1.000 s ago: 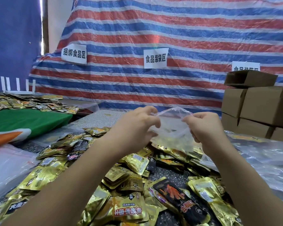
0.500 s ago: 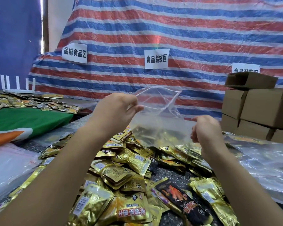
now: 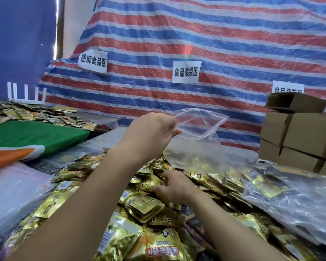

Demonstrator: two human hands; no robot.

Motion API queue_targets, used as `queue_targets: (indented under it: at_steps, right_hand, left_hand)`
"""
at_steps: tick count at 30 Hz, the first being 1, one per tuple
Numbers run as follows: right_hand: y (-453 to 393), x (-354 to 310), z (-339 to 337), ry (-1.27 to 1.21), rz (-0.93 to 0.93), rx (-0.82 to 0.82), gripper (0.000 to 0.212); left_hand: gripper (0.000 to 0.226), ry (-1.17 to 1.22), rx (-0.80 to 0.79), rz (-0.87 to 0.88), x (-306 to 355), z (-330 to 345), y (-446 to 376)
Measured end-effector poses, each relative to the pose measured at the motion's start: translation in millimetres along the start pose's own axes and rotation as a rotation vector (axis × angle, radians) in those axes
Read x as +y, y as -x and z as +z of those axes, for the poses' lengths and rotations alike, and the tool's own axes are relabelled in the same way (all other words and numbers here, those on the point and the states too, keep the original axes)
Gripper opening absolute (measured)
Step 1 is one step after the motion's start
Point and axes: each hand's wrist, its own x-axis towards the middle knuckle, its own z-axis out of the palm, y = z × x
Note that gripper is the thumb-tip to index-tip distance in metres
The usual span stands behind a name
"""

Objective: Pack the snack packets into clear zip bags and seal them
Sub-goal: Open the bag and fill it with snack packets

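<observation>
One clear bag (image 3: pixel 196 129) hangs in the air above the far side of the packets (image 3: pixel 145 202), pinched at its top left corner by the left hand (image 3: pixel 151 134), whose fingers (image 3: pixel 174 131) are curled onto the plastic. Its mouth gapes upward and toward the striped tarp (image 3: pixel 215 44); its long axis runs roughly up and down, with the lower end drooping close to the gold heap. Many packets cover the table (image 3: pixel 105 140) in a loose pile, lying flat at all angles.

The right hand (image 3: pixel 174 189) is low on the pile, palm down, fingers bent onto a gold packet; whether they truly grip it I cannot tell. Half a second ago that hand was up at the bag's lower right edge; it has since let go and dropped to the heap, so the bag now hangs from the left hand alone, and its mouth stands wider.

Cardboard boxes (image 3: pixel 299 136) are stacked at the right, with crumpled clear plastic (image 3: pixel 299 200) before them. A green cloth (image 3: pixel 32 134) lies at the left.
</observation>
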Motion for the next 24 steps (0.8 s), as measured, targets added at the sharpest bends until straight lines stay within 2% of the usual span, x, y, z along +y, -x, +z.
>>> queue_targets:
  at_steps: [6, 11, 14, 18, 20, 22, 24]
  right_hand:
    - [-16, -11, 4, 0.114, 0.046, -0.057, 0.070]
    - [-9, -14, -9, 0.087, 0.014, -0.095, 0.066]
    - [4, -17, -15, 0.095, -0.034, -0.059, 0.045]
    - [32, -24, -38, 0.135, -0.069, -0.010, 0.042]
    - [48, -23, -54, 0.095, -0.091, 0.015, 0.032]
    - [64, -19, -74, 0.005, -0.124, -0.015, 0.023]
    - [80, -14, -94, -0.173, -0.166, -0.125, 0.018]
  left_hand:
    - [0.033, -0.035, -0.009, 0.016, 2, 5, 0]
    - [0.033, -0.039, -0.022, 0.012, 2, 8, 0]
    - [0.033, -0.051, -0.038, 0.004, 2, 10, 0]
    - [0.033, -0.070, -0.059, -0.024, 1, 11, 1]
    - [0.032, -0.062, -0.064, -0.039, 0, 11, 1]
    - [0.030, -0.055, -0.068, -0.054, -2, 10, 0]
    - [0.028, -0.039, -0.074, -0.070, -3, 11, 1]
